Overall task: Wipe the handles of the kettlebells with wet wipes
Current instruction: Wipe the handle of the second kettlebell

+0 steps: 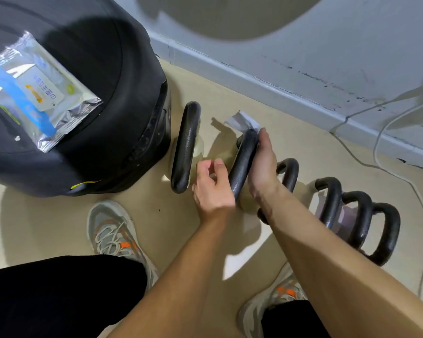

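Note:
Several kettlebells with black handles stand in a row on the beige floor. My right hand (pixel 263 162) lies along the right side of the second kettlebell's handle (pixel 243 162) and pinches a white wet wipe (pixel 241 121) against its far end. My left hand (pixel 211 189) hovers just left of that handle, fingers loosely curled and holding nothing. The first kettlebell's handle (pixel 186 147) stands to the left, untouched. More handles (pixel 359 215) line up to the right, partly behind my right forearm.
A pack of wet wipes (pixel 32 93) lies on a large black padded object (pixel 108 93) at the left. A white cable (pixel 381 152) runs over the floor by the grey wall (pixel 303 45). My two shoes (pixel 112 230) stand near the kettlebells.

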A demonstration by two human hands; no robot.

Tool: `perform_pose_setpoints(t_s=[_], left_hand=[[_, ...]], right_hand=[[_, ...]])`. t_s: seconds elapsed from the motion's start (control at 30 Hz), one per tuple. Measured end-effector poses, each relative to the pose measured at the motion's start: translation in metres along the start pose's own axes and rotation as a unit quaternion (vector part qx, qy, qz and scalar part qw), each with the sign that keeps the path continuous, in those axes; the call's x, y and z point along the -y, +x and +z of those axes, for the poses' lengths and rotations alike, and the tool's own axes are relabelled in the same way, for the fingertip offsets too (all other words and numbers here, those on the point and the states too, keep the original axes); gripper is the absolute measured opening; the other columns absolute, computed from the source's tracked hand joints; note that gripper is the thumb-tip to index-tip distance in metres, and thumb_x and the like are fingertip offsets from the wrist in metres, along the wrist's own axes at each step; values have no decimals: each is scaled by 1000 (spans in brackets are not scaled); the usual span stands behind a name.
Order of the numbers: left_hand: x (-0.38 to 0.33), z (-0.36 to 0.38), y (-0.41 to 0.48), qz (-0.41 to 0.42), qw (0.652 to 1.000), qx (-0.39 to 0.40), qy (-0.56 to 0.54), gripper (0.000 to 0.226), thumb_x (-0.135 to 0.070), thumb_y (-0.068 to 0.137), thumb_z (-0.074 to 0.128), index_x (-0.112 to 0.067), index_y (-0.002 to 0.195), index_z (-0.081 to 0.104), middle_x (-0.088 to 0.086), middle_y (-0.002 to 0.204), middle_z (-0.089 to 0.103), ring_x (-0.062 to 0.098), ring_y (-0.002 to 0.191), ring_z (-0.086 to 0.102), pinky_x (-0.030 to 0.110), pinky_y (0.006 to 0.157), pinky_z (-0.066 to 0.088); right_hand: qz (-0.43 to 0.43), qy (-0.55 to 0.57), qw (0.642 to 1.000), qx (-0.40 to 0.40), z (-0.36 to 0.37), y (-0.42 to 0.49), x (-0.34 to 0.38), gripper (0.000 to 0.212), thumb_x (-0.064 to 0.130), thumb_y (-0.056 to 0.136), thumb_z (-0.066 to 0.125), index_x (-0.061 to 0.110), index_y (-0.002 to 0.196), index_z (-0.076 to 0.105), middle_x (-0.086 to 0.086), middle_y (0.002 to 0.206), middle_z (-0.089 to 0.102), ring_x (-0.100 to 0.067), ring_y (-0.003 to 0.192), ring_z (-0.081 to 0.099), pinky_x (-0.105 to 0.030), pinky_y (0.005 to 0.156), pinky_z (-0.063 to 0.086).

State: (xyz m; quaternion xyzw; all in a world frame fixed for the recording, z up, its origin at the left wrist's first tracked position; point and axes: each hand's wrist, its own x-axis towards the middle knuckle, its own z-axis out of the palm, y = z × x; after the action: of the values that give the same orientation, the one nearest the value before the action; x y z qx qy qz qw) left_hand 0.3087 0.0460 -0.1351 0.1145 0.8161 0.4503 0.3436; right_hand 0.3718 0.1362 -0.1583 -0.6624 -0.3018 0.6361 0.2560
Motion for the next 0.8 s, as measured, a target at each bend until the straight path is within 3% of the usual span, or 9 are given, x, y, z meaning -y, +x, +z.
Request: perform_pose_setpoints(t_s=[0.13,0.2,0.27,0.37,0.43,0.53,0.6,0.73,0.8], left_hand=[[-2,0,0,-8,1000,13,8,27,-43,99,48,-21,105,62,-11,88,67,19,93,62,29,87,43],[-3,0,0,-7,1000,8,7,25,-42,98,49,-21,104,61,-13,84,65,19,93,61,28,86,42],[-4,0,-1,-7,1000,3,11,24,-42,98,51,-21,104,61,-14,77,61,18,89,61,26,82,40],[-5,-1,-1,-4,1000,7,9,24,-40,98,52,-19,104,60,-19,72,58,14,82,58,21,76,37],[-6,-1,-1,0,1000,10,-3,23,-39,98,53,-18,104,60,-19,73,59,9,77,56,20,76,38],[-6,-1,-1,-5,1000,10,-11,20,-39,97,54,-20,101,60,-20,74,60,0,70,55,14,74,37],[-5,0,-1,-8,1000,8,-9,19,-40,97,55,-22,100,59,-18,75,60,-4,69,55,11,72,34],[-5,0,0,-7,1000,-5,-3,23,-38,97,55,-17,105,62,-16,74,59,8,76,56,11,71,32],[-5,0,0,-3,1000,-5,-4,24,-38,96,55,-17,104,62,-15,74,59,9,77,56,11,71,32]], right_hand=[[-124,-32,990,64,-3,-18,12,55,56,102,33,13,109,68,-1,97,62,-11,89,60,-24,88,46],[-153,-81,979,108,0,-12,32,67,50,105,28,1,86,71,-4,85,68,-11,82,64,-24,88,48],[-153,-173,962,144,4,-2,51,76,59,98,27,6,62,67,-4,66,65,-19,74,61,-39,86,45],[-113,-239,945,193,2,19,70,82,64,97,20,7,52,60,-2,50,52,-15,56,50,-32,66,37],[-82,-238,945,209,1,31,72,85,67,94,19,9,48,61,-10,53,52,-22,61,52,-33,66,38],[-55,-151,966,204,-2,31,56,86,62,99,22,6,50,65,-17,60,57,-30,76,58,-34,80,43],[-42,-49,986,155,-4,22,44,82,59,101,23,4,59,67,-16,63,62,-24,71,64,-33,80,45],[-36,105,990,82,2,-10,23,58,49,108,24,18,89,69,4,68,67,-10,67,63,-30,78,44],[-22,140,988,66,8,-29,22,45,50,106,33,22,89,63,4,71,60,-11,65,57,-30,74,43]])
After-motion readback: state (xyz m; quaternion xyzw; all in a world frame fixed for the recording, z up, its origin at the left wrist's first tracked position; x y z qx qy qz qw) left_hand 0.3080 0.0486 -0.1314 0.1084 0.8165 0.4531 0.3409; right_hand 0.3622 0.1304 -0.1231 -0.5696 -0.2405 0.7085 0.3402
